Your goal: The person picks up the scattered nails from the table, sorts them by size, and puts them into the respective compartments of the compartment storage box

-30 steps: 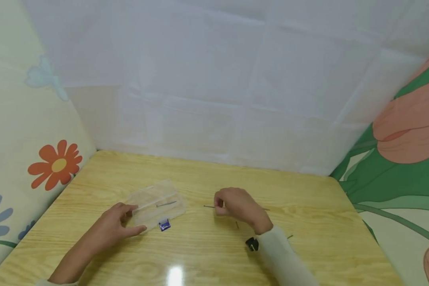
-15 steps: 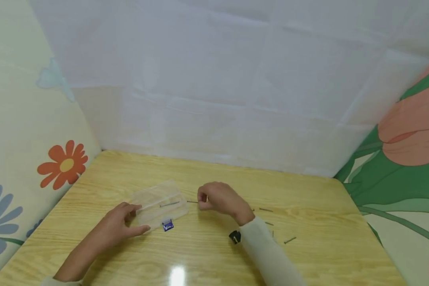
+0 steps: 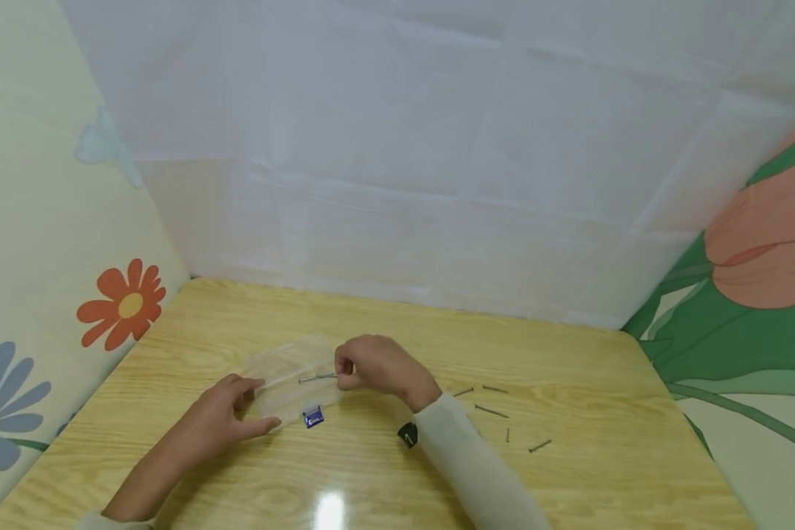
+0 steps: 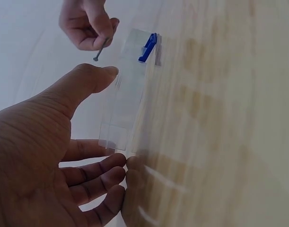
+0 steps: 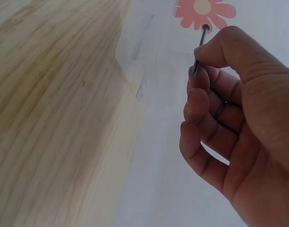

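A clear plastic box (image 3: 294,394) with a blue latch (image 3: 313,417) lies on the table, its lid seemingly folded back. My left hand (image 3: 221,412) steadies the box's left end between thumb and fingers, and in the left wrist view the fingertips rest low beside its edge. One dark nail (image 3: 307,380) shows in the box. Over the box's right end, my right hand (image 3: 377,366) pinches another nail (image 5: 200,52) between thumb and index finger, its head sticking out past the fingertips. The remaining fingers of that hand are curled.
Several loose nails (image 3: 492,411) are scattered on the wood-grain table (image 3: 397,471), right of the box. A small black object (image 3: 408,434) shows at the right wrist. Behind the table hangs a white sheet (image 3: 404,147), with flowered panels on both sides.
My right hand has moved left with the pinched nail, from the table to the box's right end. Several loose nails have come into sight. The left hand has stayed at the box.
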`<state>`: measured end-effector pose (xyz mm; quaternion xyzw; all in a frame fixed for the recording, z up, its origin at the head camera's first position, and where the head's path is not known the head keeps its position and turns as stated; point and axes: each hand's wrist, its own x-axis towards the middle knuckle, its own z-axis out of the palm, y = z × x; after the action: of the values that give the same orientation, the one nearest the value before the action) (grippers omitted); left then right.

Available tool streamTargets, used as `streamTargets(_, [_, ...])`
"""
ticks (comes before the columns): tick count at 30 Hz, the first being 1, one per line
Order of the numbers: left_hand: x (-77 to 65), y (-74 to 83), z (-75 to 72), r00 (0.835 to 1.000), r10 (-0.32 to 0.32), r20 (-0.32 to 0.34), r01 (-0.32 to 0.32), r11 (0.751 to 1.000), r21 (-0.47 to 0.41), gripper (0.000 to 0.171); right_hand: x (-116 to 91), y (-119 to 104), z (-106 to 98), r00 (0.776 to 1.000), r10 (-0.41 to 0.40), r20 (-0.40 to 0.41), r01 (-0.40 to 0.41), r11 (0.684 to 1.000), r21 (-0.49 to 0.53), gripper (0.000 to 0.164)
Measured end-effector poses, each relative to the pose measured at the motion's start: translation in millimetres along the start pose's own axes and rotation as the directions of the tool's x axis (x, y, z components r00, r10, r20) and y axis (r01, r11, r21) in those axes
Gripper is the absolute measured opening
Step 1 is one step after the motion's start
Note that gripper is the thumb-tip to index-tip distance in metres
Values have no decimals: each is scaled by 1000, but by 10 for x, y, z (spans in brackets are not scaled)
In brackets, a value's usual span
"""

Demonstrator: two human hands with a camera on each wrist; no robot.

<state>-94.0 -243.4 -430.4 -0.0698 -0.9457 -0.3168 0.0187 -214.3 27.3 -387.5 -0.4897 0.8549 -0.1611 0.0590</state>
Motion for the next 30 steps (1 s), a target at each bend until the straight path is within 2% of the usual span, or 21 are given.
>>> streamTargets(6, [9, 2, 0, 1000, -15, 3, 15, 1000, 15, 80, 180, -18, 51, 1000, 1, 18, -1, 1000, 3, 16])
streamTargets(15, [25, -30, 23, 1000, -1, 1, 1, 1000, 3, 78, 379, -27, 169, 998, 17, 61, -18, 1000, 26, 16])
streamTargets(22, [30, -17, 66, 1000, 12, -20, -12, 1000, 8, 76, 348, 1, 143, 999, 25, 46, -27, 999, 42, 14])
streamTargets(30, [51, 5, 81, 1000, 1, -25, 0, 999, 35, 78, 166, 85, 70, 1000, 28, 6, -28, 999, 29, 8])
